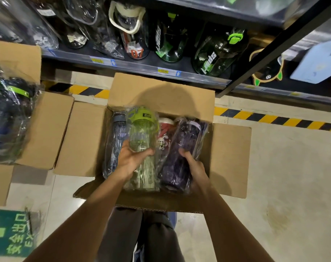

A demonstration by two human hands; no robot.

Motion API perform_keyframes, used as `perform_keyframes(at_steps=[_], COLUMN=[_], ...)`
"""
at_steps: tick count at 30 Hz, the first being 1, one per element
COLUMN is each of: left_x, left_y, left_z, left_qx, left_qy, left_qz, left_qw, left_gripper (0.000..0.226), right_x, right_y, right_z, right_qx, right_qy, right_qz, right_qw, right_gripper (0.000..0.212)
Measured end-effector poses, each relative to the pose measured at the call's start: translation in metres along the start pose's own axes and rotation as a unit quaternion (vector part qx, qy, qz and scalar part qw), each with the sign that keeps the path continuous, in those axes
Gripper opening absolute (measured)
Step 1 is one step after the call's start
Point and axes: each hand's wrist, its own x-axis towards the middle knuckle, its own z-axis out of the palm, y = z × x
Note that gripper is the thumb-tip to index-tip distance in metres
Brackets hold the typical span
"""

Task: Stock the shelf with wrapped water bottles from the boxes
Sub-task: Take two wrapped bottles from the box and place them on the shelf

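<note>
Left hand (pixel 131 156): fingers curled round the lower body of the green bottle (pixel 143 144), thumb across its front, wrap crinkled under the grip. Hold sits low on the barrel, lid end pointing toward the shelf, probably so it lifts out lid-first

Right hand (pixel 193 163): fingers wrapped round the side of the purple bottle (pixel 183 148), palm beneath; bottle tilted, lid end away from the person. Both hands loaded at once, presumably to carry two per trip

Between the two bottles: red bottle (pixel 165 133), white lid up, untouched. Left of the green one: grey bottle (pixel 116 140) against the box wall, also untouched. All four wrapped in clear plastic

Box (pixel 229 159): open on the floor, flaps splayed outward, just in front of the shelf (pixel 134 68). Far flap stands up toward the shelf edge

Shelf: row of wrapped bottles already in place, mostly upright or leaning; price tags on the rail

Second box (pixel 45 129) at left holds more wrapped dark bottles

Judgement: pick step, neither bottle clear of the box yet
</note>
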Motion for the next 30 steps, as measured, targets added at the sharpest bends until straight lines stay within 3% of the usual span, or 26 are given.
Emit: perform_keyframes(at_steps=[3, 6, 10, 12, 16, 21, 27, 30], left_x=[-0.039, -0.08, -0.15, -0.192, -0.273, -0.369, -0.469, -0.513], left_y=[0.024, 0.05, 0.096, 0.123, 0.185, 0.257, 0.337, 0.373], left_z=[-0.011, -0.022, -0.046, -0.056, -0.071, -0.092, -0.116, -0.124], left_qx=[0.013, 0.05, 0.01, -0.01, -0.025, -0.068, -0.072, -0.052], left_qy=[-0.016, -0.015, -0.032, -0.063, -0.023, 0.002, 0.04, 0.039], left_qz=[0.055, 0.098, 0.17, 0.221, 0.286, 0.373, 0.461, 0.504], left_qw=[0.998, 0.994, 0.985, 0.973, 0.958, 0.925, 0.883, 0.861], left_gripper=[0.105, 0.109, 0.104, 0.101, 0.114, 0.109, 0.121, 0.13], right_x=[-0.042, -0.087, -0.152, -0.191, -0.268, -0.366, -0.48, -0.532], right_y=[-0.02, -0.048, -0.084, -0.105, -0.152, -0.214, -0.277, -0.304], right_z=[-0.001, 0.003, 0.007, 0.007, 0.009, 0.016, 0.02, 0.023], right_qx=[-0.009, -0.031, -0.036, -0.044, -0.045, -0.061, -0.038, -0.031], right_qy=[-0.054, -0.069, -0.089, -0.104, -0.123, -0.131, -0.164, -0.172], right_qz=[-0.033, -0.08, -0.139, -0.171, -0.26, -0.366, -0.462, -0.495], right_qw=[0.998, 0.994, 0.986, 0.979, 0.957, 0.919, 0.871, 0.851], right_gripper=[0.044, 0.031, 0.073, 0.084, 0.051, 0.083, 0.055, 0.074])
